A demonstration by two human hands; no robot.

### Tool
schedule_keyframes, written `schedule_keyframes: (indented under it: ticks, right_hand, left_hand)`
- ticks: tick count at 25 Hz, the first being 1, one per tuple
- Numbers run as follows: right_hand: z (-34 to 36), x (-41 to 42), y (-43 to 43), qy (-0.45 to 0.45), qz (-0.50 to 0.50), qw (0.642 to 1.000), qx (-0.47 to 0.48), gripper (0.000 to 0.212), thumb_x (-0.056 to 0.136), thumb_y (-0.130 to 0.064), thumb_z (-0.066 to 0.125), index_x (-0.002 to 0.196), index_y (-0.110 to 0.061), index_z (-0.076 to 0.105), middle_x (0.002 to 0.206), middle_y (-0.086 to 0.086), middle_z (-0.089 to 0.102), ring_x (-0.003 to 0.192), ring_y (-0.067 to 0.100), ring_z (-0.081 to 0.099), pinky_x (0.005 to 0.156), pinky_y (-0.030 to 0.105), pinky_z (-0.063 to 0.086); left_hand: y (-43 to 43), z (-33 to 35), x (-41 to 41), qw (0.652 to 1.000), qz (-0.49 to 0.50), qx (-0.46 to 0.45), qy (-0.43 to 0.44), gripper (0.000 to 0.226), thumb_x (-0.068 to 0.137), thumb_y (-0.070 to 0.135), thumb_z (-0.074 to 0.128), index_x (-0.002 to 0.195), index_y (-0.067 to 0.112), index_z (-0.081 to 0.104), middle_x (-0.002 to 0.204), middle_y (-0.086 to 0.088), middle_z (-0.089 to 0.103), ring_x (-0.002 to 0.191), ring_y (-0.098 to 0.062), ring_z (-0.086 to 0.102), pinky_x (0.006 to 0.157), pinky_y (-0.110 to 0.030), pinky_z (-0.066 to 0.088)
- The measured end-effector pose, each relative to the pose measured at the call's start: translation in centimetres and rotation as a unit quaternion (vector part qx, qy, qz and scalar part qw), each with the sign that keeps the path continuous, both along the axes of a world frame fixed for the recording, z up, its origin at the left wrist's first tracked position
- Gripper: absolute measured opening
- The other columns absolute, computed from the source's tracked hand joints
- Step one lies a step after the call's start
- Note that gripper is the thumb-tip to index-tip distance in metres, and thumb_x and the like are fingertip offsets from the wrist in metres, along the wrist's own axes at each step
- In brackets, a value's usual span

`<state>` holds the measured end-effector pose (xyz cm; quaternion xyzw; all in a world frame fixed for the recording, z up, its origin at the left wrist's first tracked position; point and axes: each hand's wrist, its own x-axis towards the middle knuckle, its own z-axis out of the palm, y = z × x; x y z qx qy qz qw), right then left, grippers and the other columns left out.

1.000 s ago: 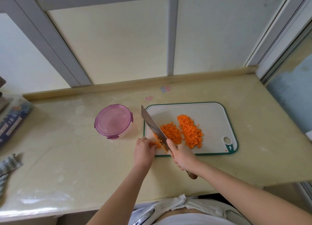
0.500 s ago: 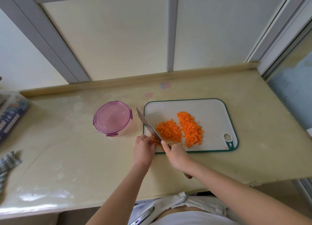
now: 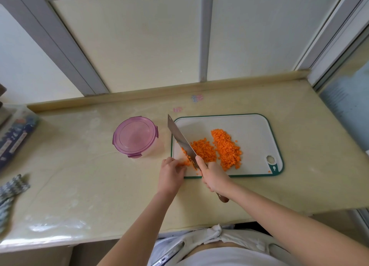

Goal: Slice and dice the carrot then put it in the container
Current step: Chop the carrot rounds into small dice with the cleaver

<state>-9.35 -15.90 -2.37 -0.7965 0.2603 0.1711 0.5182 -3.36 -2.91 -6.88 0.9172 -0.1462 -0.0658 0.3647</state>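
My right hand (image 3: pixel 214 176) grips the knife (image 3: pixel 180 140), blade on the carrot (image 3: pixel 184 162) my left hand (image 3: pixel 170 174) holds at the cutting board's (image 3: pixel 249 129) near corner; diced piles (image 3: pixel 226 148) right, lidded container (image 3: pixel 135 138) left

Single head-worn wide-angle view, steeply downward, close over counter (image 3: pixel 83 185), facing wall

knife (image 3: pixel 180 140): blade bare metal, smooth, dull grey sheen; handle end dark brown, wood-like, slight gloss.
cutting board (image 3: pixel 249 129): white plastic, matt; green rim, smooth.
carrot (image 3: pixel 226 148), diced: bright orange, matt, rough crumbly heaps.
container (image 3: pixel 134 135): lid translucent pink plastic, smooth, soft gloss; body below clear.
countertop (image 3: pixel 79 175): pale yellow, smooth, under clear glossy film w/ white glare nr front edge.
cloth (image 3: pixel 12 187), far left: grey-blue knit, rough texture.
window frame (image 3: pixel 58 46): grey, matt, looks like painted metal.
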Motion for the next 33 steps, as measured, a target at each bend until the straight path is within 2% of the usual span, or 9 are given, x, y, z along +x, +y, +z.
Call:
schedule_keyframes:
  ticks: [2, 7, 10, 14, 20, 25, 27, 30, 33]
  right_hand:
    - [0.2, 0.0, 0.1, 0.001, 0.002, 1.0, 0.006, 0.059, 0.099, -0.055, 0.026, 0.065, -0.011, 0.046, 0.049, -0.001, 0.04, 0.042, 0.015, 0.036, 0.044, 0.027, 0.03]
    - [-0.2, 0.0, 0.4, 0.009, 0.021, 1.0, -0.008, 0.059, 0.1, -0.053, 0.027, 0.06, -0.013, 0.041, 0.053, 0.003, 0.042, 0.045, 0.018, 0.038, 0.048, 0.029, 0.032]
    - [-0.7, 0.3, 0.6, 0.022, 0.039, 0.997, -0.059, 0.061, 0.1, -0.053, 0.026, 0.058, -0.01, 0.04, 0.055, 0.006, 0.045, 0.049, 0.022, 0.042, 0.052, 0.031, 0.036]
    - [-1.1, 0.8, 1.3, 0.018, 0.065, 0.991, -0.117, 0.06, 0.101, -0.05, 0.026, 0.056, -0.012, 0.035, 0.054, 0.003, 0.039, 0.051, 0.019, 0.04, 0.049, 0.03, 0.03]
    - [-0.7, 0.5, -0.7, -0.015, -0.003, 1.0, -0.004, 0.059, 0.1, -0.053, 0.027, 0.058, -0.013, 0.042, 0.05, 0.001, 0.04, 0.043, 0.016, 0.037, 0.047, 0.028, 0.03]
    - [-0.3, 0.0, -3.2, -0.057, -0.135, 0.989, 0.032, 0.058, 0.098, -0.055, 0.031, 0.057, -0.016, 0.044, 0.041, -0.007, 0.039, 0.036, 0.009, 0.035, 0.044, 0.025, 0.025]
    - [0.2, -0.1, -4.3, -0.058, -0.162, 0.984, 0.038, 0.059, 0.098, -0.055, 0.03, 0.057, -0.015, 0.043, 0.04, -0.006, 0.037, 0.034, 0.01, 0.034, 0.042, 0.024, 0.026]
    - [0.6, -0.7, -5.2, -0.051, -0.175, 0.982, 0.051, 0.057, 0.099, -0.054, 0.031, 0.06, -0.014, 0.04, 0.043, -0.003, 0.033, 0.034, 0.011, 0.03, 0.037, 0.022, 0.025]
    - [0.8, -1.4, -5.3, -0.048, -0.176, 0.981, 0.067, 0.053, 0.099, -0.053, 0.031, 0.064, -0.014, 0.039, 0.048, -0.001, 0.03, 0.035, 0.011, 0.026, 0.035, 0.02, 0.022]
  left_hand:
    - [-0.1, 0.1, 0.0, 1.0, 0.006, -0.005, 0.0, 0.011, 0.08, 0.003, 0.066, 0.086, 0.009, 0.073, 0.072, 0.015, 0.041, 0.083, -0.015, 0.041, 0.069, -0.013, 0.025]
    - [-0.5, 0.0, 0.1, 1.0, 0.016, 0.003, 0.003, 0.009, 0.081, 0.005, 0.065, 0.083, 0.008, 0.073, 0.075, 0.003, 0.048, 0.083, -0.021, 0.044, 0.065, -0.015, 0.024]
    - [-0.5, -0.2, 0.1, 1.0, 0.021, 0.001, -0.002, 0.009, 0.081, 0.006, 0.066, 0.083, 0.009, 0.074, 0.072, 0.003, 0.047, 0.081, -0.021, 0.043, 0.065, -0.015, 0.024]
    - [-0.6, -0.3, 0.0, 1.0, 0.022, 0.004, -0.007, 0.009, 0.082, 0.007, 0.065, 0.084, 0.008, 0.073, 0.073, 0.004, 0.046, 0.084, -0.023, 0.044, 0.066, -0.015, 0.025]
    - [-0.4, -0.3, 0.2, 0.998, -0.022, 0.062, -0.008, 0.016, 0.084, 0.009, 0.06, 0.094, 0.008, 0.072, 0.087, -0.008, 0.056, 0.094, -0.025, 0.047, 0.077, -0.016, 0.033]
    - [-2.8, 0.6, 1.7, 0.989, -0.092, 0.094, -0.068, 0.016, 0.082, 0.007, 0.062, 0.097, 0.007, 0.065, 0.096, -0.01, 0.057, 0.094, -0.031, 0.052, 0.083, -0.034, 0.041]
    - [-4.5, 1.0, 2.1, 0.978, -0.149, 0.11, -0.091, 0.025, 0.082, 0.007, 0.062, 0.108, 0.01, 0.065, 0.105, -0.009, 0.06, 0.099, -0.032, 0.051, 0.088, -0.038, 0.041]
    - [-6.6, 1.0, 2.4, 0.955, -0.221, 0.178, -0.089, 0.034, 0.088, 0.017, 0.056, 0.122, 0.018, 0.06, 0.12, -0.004, 0.056, 0.114, -0.027, 0.044, 0.095, -0.034, 0.033]
    - [-7.4, 0.8, 2.4, 0.95, -0.206, 0.218, -0.084, 0.025, 0.091, 0.022, 0.051, 0.113, 0.018, 0.062, 0.116, -0.002, 0.055, 0.112, -0.024, 0.042, 0.094, -0.03, 0.031]
